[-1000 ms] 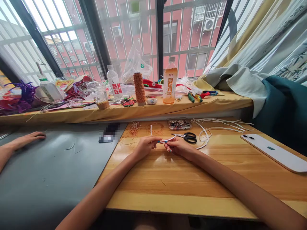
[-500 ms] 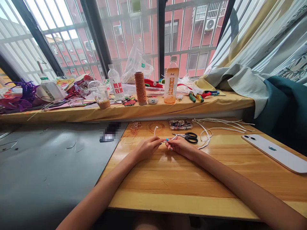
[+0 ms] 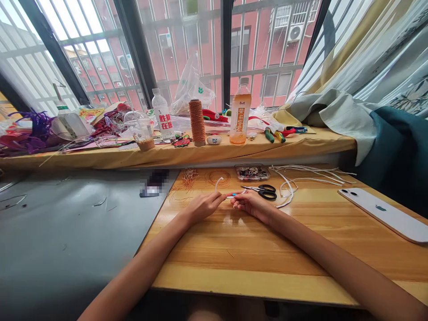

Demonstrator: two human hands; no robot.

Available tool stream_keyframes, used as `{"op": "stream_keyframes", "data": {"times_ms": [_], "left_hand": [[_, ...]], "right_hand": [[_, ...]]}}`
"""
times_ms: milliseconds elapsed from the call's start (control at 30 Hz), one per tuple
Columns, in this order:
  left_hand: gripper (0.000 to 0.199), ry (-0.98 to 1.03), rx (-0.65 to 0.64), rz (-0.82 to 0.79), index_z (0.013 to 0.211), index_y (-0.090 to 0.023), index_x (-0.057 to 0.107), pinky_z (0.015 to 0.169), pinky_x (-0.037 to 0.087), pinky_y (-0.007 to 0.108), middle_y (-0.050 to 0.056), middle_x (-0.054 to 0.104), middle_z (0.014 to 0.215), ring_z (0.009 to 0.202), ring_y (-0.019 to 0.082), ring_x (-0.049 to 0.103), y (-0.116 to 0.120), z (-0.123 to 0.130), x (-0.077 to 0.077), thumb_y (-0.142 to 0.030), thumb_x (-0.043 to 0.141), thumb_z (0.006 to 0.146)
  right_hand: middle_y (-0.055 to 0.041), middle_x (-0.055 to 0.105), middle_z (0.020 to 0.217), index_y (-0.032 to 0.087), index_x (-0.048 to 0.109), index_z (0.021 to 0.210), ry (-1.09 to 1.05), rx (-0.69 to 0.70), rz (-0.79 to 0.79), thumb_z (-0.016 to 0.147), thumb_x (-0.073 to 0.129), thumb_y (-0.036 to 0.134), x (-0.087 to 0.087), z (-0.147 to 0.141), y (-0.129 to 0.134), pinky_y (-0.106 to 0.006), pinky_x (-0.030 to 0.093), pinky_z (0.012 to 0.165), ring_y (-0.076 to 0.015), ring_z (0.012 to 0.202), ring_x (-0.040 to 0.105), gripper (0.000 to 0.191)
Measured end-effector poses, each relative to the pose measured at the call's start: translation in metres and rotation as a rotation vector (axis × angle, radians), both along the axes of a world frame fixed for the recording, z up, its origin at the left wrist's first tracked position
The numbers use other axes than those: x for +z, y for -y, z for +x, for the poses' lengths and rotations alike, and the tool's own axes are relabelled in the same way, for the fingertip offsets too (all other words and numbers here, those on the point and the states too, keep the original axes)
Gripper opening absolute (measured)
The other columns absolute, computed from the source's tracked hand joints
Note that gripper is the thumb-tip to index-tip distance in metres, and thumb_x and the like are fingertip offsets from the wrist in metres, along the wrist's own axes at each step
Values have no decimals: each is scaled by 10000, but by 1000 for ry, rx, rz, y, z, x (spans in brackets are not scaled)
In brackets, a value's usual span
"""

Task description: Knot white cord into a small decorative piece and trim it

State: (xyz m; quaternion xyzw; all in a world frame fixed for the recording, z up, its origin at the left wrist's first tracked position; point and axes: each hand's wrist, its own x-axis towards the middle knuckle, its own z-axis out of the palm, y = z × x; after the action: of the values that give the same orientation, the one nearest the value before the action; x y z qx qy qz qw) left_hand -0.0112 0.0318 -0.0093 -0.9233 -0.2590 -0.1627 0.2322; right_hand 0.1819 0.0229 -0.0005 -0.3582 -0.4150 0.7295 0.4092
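Observation:
A short white cord (image 3: 218, 182) runs between my two hands above the wooden table (image 3: 234, 256). My left hand (image 3: 204, 206) pinches it, and one end curls upward past the fingers. My right hand (image 3: 251, 206) grips the cord a little to the right, with blue-painted nails showing. Only a short stretch of cord shows between the fingertips. Black-handled scissors (image 3: 266, 192) lie just beyond my right hand. Farther back are a coil of thin copper-coloured wire (image 3: 217, 179), a small bundle of cut wire pieces (image 3: 189, 178) and a clear box of beads or small parts (image 3: 252, 172).
More white cords (image 3: 310, 169) lie at the back right, near a white phone (image 3: 384, 214). A grey mat (image 3: 83, 240) covers the left side. On the cloth-covered sill stand a spool of brown cord (image 3: 197, 122), a tea bottle (image 3: 240, 113), a clear bottle (image 3: 162, 117) and pliers (image 3: 269, 135).
The fingertips of both hands have shifted slightly along the cord, and the right fingers look more curled in. The view has moved a little; the things on the table stay put.

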Motion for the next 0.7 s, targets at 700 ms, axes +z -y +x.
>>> {"op": "stream_keyframes", "data": {"times_ms": [700], "left_hand": [[213,533,49,-461,965,-142,566,638,432,194,37,616,820,701,100,558,-6,15,-4,-129,450,787]], "right_hand": [[-8,606,611,130,546,771,-2,-14,148,684,573,140,-8,-3,-3,-148,433,530,-60,523,554,91]]}}
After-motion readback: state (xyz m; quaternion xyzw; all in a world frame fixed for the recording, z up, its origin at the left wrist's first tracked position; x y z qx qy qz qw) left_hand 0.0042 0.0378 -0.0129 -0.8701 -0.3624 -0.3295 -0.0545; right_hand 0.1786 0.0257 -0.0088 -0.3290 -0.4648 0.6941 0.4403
